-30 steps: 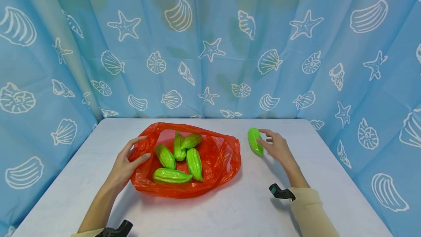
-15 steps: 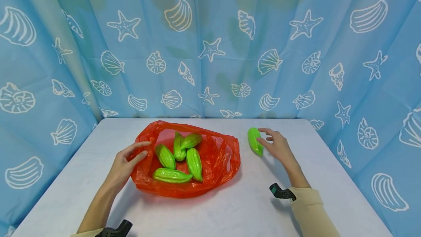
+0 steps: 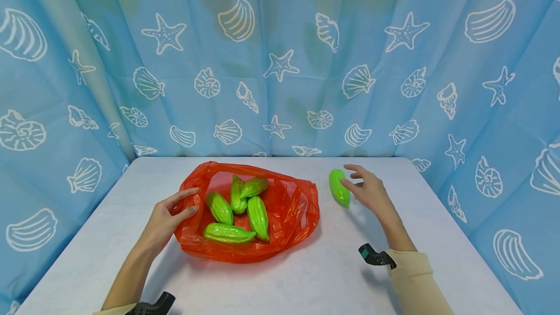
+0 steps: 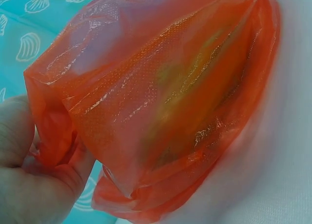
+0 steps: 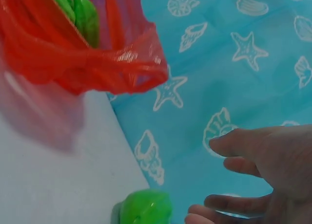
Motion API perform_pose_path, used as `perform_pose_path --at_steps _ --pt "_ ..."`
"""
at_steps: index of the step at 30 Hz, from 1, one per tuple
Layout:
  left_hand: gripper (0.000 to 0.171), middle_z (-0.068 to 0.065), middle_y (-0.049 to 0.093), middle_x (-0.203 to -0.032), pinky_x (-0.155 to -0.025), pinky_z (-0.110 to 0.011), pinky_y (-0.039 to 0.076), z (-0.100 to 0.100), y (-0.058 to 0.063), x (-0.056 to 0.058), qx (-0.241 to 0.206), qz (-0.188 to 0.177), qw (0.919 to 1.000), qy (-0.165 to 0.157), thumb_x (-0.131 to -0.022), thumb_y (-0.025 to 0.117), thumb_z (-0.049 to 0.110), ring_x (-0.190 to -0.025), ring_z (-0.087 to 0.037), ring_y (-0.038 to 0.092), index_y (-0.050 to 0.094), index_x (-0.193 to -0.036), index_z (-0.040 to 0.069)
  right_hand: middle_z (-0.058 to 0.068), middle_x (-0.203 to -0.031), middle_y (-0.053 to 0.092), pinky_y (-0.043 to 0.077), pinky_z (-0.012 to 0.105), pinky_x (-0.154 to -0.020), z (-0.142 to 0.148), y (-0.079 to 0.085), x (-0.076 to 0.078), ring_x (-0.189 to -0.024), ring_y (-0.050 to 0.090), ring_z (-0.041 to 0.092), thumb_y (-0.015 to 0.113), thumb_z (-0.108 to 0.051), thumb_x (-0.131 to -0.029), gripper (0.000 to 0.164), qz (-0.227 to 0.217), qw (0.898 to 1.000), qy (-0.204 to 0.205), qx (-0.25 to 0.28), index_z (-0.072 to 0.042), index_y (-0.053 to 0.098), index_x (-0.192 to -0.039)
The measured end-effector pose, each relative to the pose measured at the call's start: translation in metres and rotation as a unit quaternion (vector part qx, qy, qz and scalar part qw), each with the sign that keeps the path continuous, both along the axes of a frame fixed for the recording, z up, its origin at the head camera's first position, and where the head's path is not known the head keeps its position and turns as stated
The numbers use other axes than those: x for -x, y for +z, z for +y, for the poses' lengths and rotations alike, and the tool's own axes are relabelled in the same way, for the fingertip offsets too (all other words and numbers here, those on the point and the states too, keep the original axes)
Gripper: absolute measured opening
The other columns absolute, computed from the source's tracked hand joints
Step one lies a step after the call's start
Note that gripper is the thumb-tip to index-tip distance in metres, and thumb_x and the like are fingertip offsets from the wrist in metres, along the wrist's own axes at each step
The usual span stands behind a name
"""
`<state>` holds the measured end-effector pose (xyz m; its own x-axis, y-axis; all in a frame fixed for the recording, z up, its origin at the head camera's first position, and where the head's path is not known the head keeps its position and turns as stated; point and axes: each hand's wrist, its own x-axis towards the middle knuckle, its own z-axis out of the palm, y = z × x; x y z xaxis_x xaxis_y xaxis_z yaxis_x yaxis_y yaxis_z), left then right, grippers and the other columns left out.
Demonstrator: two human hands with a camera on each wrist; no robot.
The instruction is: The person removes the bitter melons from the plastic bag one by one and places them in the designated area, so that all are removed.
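Note:
A red plastic bag (image 3: pixel 288 218) lies with its mouth spread, and several green, ridged bitter melons (image 3: pixel 229 233) rest inside. At the bag's left side, my left hand (image 3: pixel 164 220) grips the rim; the left wrist view shows thin red plastic (image 4: pixel 117 97) between thumb and fingers. One more bitter melon (image 3: pixel 338 187) lies on the table to the right of the bag. My right hand (image 3: pixel 369 191) hovers at that melon's right side, thumb and fingers spread and holding nothing. In the right wrist view, only the end of this melon (image 5: pixel 146 209) shows below the bag.
A white cloth (image 3: pixel 280 286) covers the table. Its far edge meets a blue curtain (image 3: pixel 280 96) with white shell and starfish prints, which also hangs along both sides. Each wrist carries a black camera mount (image 3: pixel 376 256) close to a beige sleeve (image 3: pixel 415 276).
My left fingers have shifted lower on the bag's left rim. The fingers of my right hand have lifted and spread slightly away from the lone bitter melon, which stays put.

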<state>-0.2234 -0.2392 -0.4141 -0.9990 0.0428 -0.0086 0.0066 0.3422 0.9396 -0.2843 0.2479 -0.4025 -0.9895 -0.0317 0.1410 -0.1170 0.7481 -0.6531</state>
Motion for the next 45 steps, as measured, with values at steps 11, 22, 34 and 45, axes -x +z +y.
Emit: perform_pose_path --at_steps 11,22,34,45 --pt "0.060 -0.016 0.042 -0.150 -0.085 -0.029 0.059 0.001 -0.001 0.000 0.007 -0.010 0.9999 0.004 -0.091 0.069 0.036 -0.128 -0.035 0.050 0.049 -0.144 0.018 0.025 -0.137 0.054 0.062 0.039 -0.075 -0.017 0.020 -0.013 -0.115 0.061 0.044 0.063 -0.031 -0.095 0.058 -0.028 0.999 0.021 0.018 -0.015 0.042 -0.146" --pt "0.061 -0.017 0.043 -0.149 -0.085 -0.029 0.059 0.002 -0.002 0.000 0.003 -0.019 0.9998 0.000 -0.090 0.070 0.035 -0.128 -0.035 0.050 0.048 -0.145 0.017 0.021 -0.133 0.059 0.061 0.040 -0.079 -0.033 0.023 -0.016 -0.110 0.064 0.040 0.064 -0.040 -0.094 0.058 -0.022 0.999 0.040 0.006 -0.017 0.045 -0.144" --pt "0.062 -0.015 0.039 -0.152 -0.087 -0.028 0.058 0.004 -0.003 0.000 -0.010 -0.026 0.9996 0.012 -0.091 0.069 0.034 -0.131 -0.034 0.047 0.045 -0.146 0.018 0.018 -0.131 0.060 0.062 0.034 -0.071 -0.050 0.034 -0.021 -0.106 0.067 0.034 0.066 -0.039 -0.092 0.058 -0.030 0.998 0.052 0.029 -0.020 0.047 -0.143" --pt "0.059 -0.013 0.038 -0.153 -0.085 -0.018 0.056 0.004 -0.006 -0.003 -0.047 0.002 0.9986 0.025 -0.093 0.067 0.029 -0.132 -0.030 0.043 0.045 -0.147 0.015 0.020 -0.129 0.061 0.062 0.032 -0.067 -0.070 0.044 -0.028 -0.097 0.071 0.032 0.069 -0.033 -0.091 0.054 -0.020 0.995 0.082 0.060 -0.018 0.051 -0.140"
